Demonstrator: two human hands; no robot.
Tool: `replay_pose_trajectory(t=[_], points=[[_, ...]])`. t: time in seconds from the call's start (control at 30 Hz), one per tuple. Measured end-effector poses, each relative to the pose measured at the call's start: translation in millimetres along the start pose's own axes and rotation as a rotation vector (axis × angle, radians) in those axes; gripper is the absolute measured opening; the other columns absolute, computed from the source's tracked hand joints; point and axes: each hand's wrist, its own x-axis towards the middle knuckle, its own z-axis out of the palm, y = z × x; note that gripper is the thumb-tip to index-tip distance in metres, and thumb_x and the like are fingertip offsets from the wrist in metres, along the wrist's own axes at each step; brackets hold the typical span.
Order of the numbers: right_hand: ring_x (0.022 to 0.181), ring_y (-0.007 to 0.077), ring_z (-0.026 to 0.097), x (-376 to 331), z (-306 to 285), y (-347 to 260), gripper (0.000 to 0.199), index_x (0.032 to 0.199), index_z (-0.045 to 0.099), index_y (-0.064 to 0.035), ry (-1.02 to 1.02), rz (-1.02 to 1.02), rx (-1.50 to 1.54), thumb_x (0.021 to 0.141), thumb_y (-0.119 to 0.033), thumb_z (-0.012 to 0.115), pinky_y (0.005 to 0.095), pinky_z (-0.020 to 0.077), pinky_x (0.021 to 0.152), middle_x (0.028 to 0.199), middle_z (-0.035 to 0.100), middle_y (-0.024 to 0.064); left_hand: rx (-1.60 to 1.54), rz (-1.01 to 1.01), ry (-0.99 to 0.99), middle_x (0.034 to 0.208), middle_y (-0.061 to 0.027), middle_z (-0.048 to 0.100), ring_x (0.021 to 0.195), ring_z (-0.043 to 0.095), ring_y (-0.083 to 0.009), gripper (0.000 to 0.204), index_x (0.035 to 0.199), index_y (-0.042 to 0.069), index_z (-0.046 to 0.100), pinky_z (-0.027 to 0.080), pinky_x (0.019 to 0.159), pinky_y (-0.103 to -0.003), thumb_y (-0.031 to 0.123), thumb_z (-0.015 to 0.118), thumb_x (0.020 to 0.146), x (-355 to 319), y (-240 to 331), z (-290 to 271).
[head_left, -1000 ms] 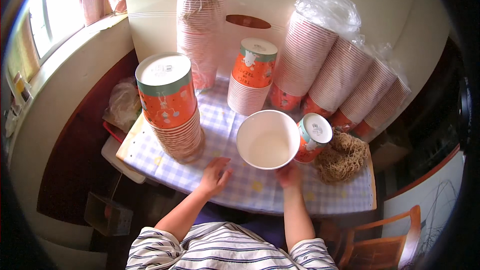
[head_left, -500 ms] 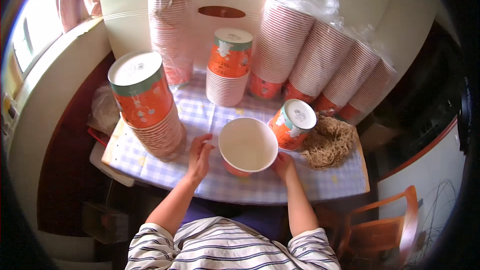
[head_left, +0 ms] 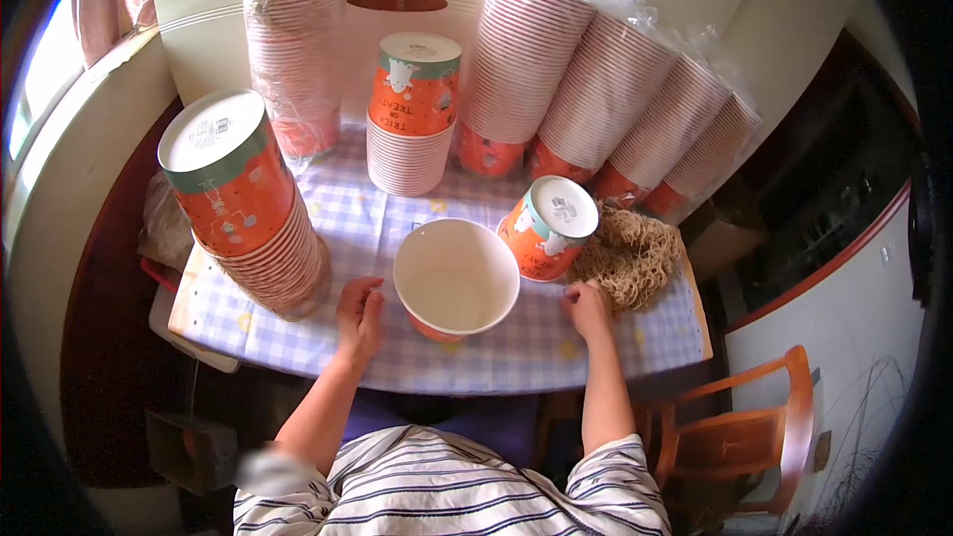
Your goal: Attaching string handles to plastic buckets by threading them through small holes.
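An orange paper tub (head_left: 457, 278) with a white inside stands upright, mouth up, near the table's front edge. Left of it is my left hand (head_left: 359, 318), apart from the tub, fingers loosely curved and holding nothing. My right hand (head_left: 590, 312) has its fingers curled closed at the near left edge of a heap of tan shredded paper (head_left: 635, 256); whatever is in them is hidden. Upside down behind that hand stands another orange tub (head_left: 549, 228) with a green band, its white base upward.
A stack of upside-down tubs (head_left: 233, 189) stands at the left, with a shorter stack (head_left: 415, 109) at the back middle. Plastic-wrapped stacks (head_left: 531, 60) lean along the back right; another wrapped stack (head_left: 293, 50) is back left. A wooden chair (head_left: 735, 442) stands right of the checked tablecloth (head_left: 486, 369).
My right hand has let go of the upright tub and moved right to the shredded paper. My left hand stays beside the tub. The whole view has shifted slightly.
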Motion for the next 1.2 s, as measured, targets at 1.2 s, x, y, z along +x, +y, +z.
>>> replay_pose_trajectory(t=[1.2], points=[[0.079, 0.0163, 0.06, 109.8, -272.3, -86.9, 0.023, 0.107, 0.053, -0.0041, 0.24, -0.257, 1.447, 0.085, -0.006, 0.058, 0.0266, 0.0471, 0.071, 0.087, 0.064, 0.0103, 0.009, -0.006, 0.001, 0.082, -0.0029, 0.052, 0.063, 0.048, -0.0078, 0.015, 0.098, 0.001, 0.059, 0.041, 0.058, -0.022, 0.003, 0.058, 0.082, 0.3, 4.9, 0.3]])
